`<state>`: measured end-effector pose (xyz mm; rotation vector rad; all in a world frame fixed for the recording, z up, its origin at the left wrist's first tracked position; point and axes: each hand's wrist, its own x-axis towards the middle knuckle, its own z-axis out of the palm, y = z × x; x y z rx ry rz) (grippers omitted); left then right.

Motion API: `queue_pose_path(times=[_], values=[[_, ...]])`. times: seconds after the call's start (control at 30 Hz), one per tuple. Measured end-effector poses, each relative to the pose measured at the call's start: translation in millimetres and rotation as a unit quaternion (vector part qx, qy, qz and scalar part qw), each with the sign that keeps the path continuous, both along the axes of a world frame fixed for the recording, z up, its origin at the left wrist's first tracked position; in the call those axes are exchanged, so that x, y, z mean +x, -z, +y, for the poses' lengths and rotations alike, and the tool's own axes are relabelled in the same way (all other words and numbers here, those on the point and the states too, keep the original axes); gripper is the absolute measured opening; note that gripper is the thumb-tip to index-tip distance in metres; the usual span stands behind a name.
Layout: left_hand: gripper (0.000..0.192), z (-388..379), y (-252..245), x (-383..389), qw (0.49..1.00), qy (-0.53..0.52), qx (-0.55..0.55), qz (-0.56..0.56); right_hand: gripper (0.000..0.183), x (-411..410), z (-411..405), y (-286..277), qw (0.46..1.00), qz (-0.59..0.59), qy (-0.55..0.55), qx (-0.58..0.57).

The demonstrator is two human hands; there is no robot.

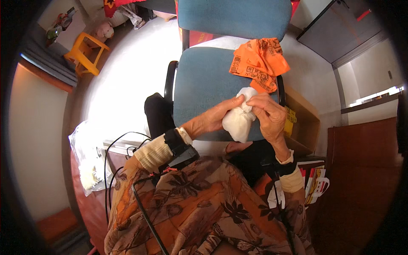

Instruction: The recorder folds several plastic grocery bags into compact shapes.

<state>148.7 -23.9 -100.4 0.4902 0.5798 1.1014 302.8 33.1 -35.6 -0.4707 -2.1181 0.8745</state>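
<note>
Both my hands are on a small white bundle (237, 124), which looks like thin plastic or cloth gathered at a twisted neck. My left hand (220, 111) grips its left side, thumb on the upper part. My right hand (271, 116) pinches the neck from the right with thumb and forefinger. The bundle hangs above the blue fabric seat (200, 83) of a chair. Beyond my right hand, a crumpled orange plastic bag (259, 62) with dark print lies over the seat's right edge. What the bundle holds is hidden.
An open cardboard box (302, 124) with a yellow packet stands right of the chair. Black armrests (170, 79) flank the seat. Black cables (106, 172) and a clear plastic bag (91, 162) lie at my left. A yellow stool (86, 54) stands farther off, upper left.
</note>
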Motion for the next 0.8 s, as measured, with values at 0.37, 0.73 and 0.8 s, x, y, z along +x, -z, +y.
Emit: queue_pose_path(times=[0.37,0.73,0.8], values=[[0.033,24.9,-29.3,-18.9,0.97,-0.233,0.044,0.056,0.008,-3.1,1.5,-6.0,0.999,0.019,0.015,0.04],[0.052,11.5,-60.0,-10.6,0.941,-0.23,0.156,0.193,0.011,-10.3,32.7,-6.9,0.965,0.119,0.157,-0.171],[0.053,10.9,-60.7,-7.9,0.936,-0.234,0.157,0.209,0.013,-16.9,28.4,-12.1,0.976,0.071,0.185,-0.087]])
